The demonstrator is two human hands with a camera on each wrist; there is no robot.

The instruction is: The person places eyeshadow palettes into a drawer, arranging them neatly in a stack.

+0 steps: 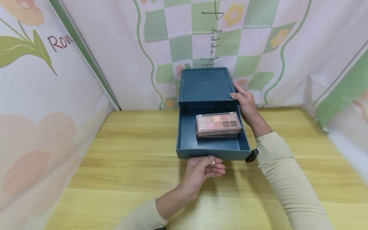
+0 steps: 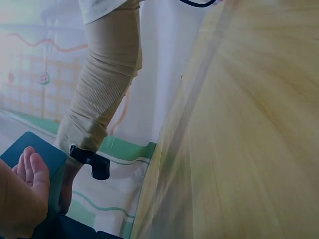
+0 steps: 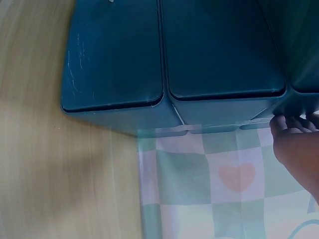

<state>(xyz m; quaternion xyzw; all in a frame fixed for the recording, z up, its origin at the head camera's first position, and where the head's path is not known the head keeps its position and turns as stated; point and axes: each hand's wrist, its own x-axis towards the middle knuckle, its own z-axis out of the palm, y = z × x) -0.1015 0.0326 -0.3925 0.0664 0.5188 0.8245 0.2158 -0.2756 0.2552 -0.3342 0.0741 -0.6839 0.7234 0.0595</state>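
Note:
A dark blue drawer unit (image 1: 205,83) stands at the back of the table, its top drawer (image 1: 188,140) pulled out toward me. Inside that drawer lies a short stack of eyeshadow palettes (image 1: 218,123); the upper one shows two rows of coloured pans through a clear lid. At the drawer's front, my left hand (image 1: 198,174) pinches a small white knob (image 1: 213,162), thumb on top. My right hand (image 1: 248,105) grips the unit's right side, thumb on its upper edge. The right wrist view shows stacked drawer fronts (image 3: 224,55) and the right hand (image 3: 296,144) at the side.
The wooden table (image 1: 123,159) extends on both sides of the unit. Patterned curtain cloth (image 1: 184,41) hangs directly behind it, with more cloth at the left and right. A black wrist device (image 1: 252,155) sits close to the drawer's front right corner.

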